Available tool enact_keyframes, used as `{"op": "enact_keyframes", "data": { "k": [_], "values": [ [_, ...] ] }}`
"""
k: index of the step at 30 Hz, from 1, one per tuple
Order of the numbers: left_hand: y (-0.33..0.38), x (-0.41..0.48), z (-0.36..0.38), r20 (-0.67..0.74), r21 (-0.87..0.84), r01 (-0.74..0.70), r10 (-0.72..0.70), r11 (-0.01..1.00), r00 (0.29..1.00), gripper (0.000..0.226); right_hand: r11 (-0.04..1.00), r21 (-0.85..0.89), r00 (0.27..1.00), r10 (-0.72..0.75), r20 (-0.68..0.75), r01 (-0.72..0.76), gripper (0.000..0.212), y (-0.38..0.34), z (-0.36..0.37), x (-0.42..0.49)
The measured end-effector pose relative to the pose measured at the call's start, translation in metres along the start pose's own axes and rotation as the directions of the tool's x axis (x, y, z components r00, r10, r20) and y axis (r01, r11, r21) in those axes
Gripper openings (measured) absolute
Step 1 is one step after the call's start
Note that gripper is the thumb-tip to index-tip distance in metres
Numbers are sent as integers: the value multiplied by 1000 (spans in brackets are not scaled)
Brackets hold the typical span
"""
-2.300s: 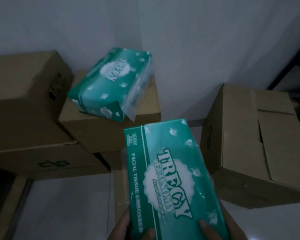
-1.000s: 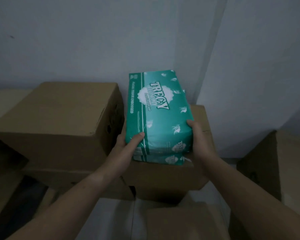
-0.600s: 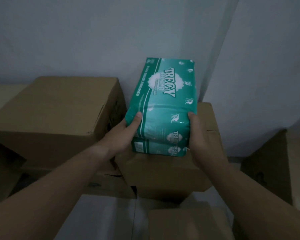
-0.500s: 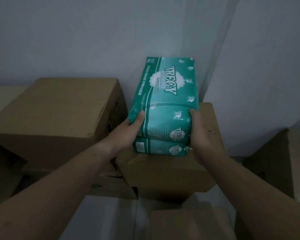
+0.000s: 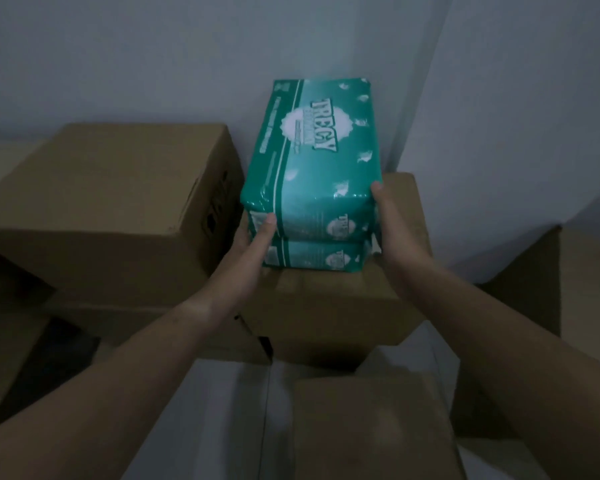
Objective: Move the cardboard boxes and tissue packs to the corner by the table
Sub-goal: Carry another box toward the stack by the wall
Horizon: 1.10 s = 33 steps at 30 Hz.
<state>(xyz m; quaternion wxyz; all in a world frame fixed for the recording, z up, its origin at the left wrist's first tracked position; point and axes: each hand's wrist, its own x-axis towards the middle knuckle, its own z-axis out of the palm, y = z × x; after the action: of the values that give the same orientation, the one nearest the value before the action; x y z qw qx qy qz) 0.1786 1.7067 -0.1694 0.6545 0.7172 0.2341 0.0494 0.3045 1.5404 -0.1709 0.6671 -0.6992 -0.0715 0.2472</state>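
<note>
Gripping the top TREGY tissue pack (image 5: 312,161) between my left hand (image 5: 253,247) and right hand (image 5: 394,230). It sits on a second pack (image 5: 312,258) atop a cardboard box (image 5: 333,306); smaller print unreadable.

The corner is tight: the wall (image 5: 153,57) stands behind, the side wall (image 5: 516,98) to the right; the two stacked tissue packs (image 5: 312,174) fill most of the middle cardboard box (image 5: 329,306) top, leaving a bare strip on the right where the right hand (image 5: 395,230) sits; on the left, the tall box (image 5: 111,202) stands just beside the packs – the left hand (image 5: 253,247) squeezes into that narrow gap; open air above the packs; a low box (image 5: 371,427) blocks the near floor.
</note>
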Motion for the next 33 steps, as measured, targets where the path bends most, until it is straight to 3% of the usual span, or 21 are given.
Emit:
{"op": "enact_keyframes", "data": {
  "k": [1,4,5,9,13,17,23,28,31,33],
  "values": [
    [-15,-17,8,-26,21,-12,13,1000,1000,76,1000,-14,1000,-2,-17,1,29,9,-8,-16],
    [-60,-67,24,-97,76,78,-71,994,993,75,983,-181,994,-36,-103,17,85,43,-34,-52],
    [-77,-87,32,-99,78,145,-137,986,986,75,977,-215,992,-35,-123,8,89,59,-47,-69],
    [-134,-134,48,-29,228,309,-311,923,950,73,967,-244,992,-100,-71,80,67,120,-87,-128],
    [-209,-167,78,-7,395,493,-535,775,845,82,947,-299,985,70,-156,-115,71,209,-145,-178],
    [-286,-184,102,-65,451,595,-640,666,766,87,922,-242,945,257,-204,-303,82,296,-189,-207],
    [-373,-194,139,-124,355,656,-662,666,739,88,845,-178,859,472,-199,-505,80,399,-222,-231],
    [-411,-201,158,-160,110,736,-719,668,676,104,742,-190,766,628,-140,-643,79,447,-238,-238],
    [-417,-207,163,-148,120,769,-755,628,639,99,753,-263,792,603,-89,-603,64,459,-239,-244],
    [-417,-209,162,-142,78,756,-743,650,654,92,804,-291,853,512,-104,-518,50,456,-237,-246]
  ]
}}
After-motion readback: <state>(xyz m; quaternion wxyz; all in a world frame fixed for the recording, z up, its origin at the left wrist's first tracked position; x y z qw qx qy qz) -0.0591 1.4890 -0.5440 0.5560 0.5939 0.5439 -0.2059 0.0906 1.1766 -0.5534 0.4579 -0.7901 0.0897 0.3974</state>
